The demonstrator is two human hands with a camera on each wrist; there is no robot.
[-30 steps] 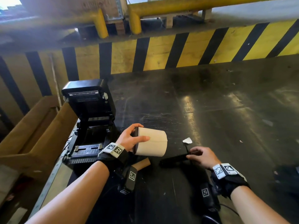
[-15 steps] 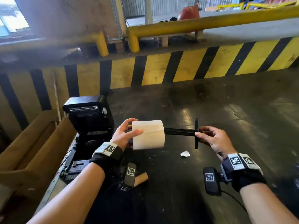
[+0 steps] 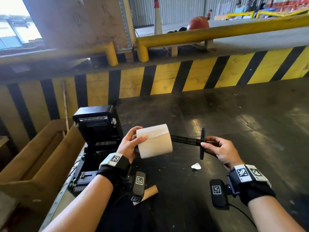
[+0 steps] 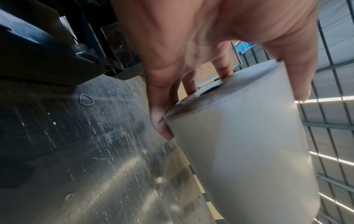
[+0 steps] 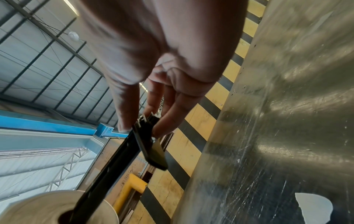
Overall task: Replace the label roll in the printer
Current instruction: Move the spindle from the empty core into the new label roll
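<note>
My left hand [image 3: 129, 144] grips the new label roll [image 3: 154, 141], my right hand [image 3: 220, 150] pinches the half-inserted spindle [image 3: 187, 139]; loading the open printer [image 3: 98, 129] remains.

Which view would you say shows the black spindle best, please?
The head view: the whole spindle shows, from the roll to its flange, pinched by the right hand. The right wrist view shows it close but blurred, entering the roll's core. The left wrist view shows only a dark tip at the core.
</note>
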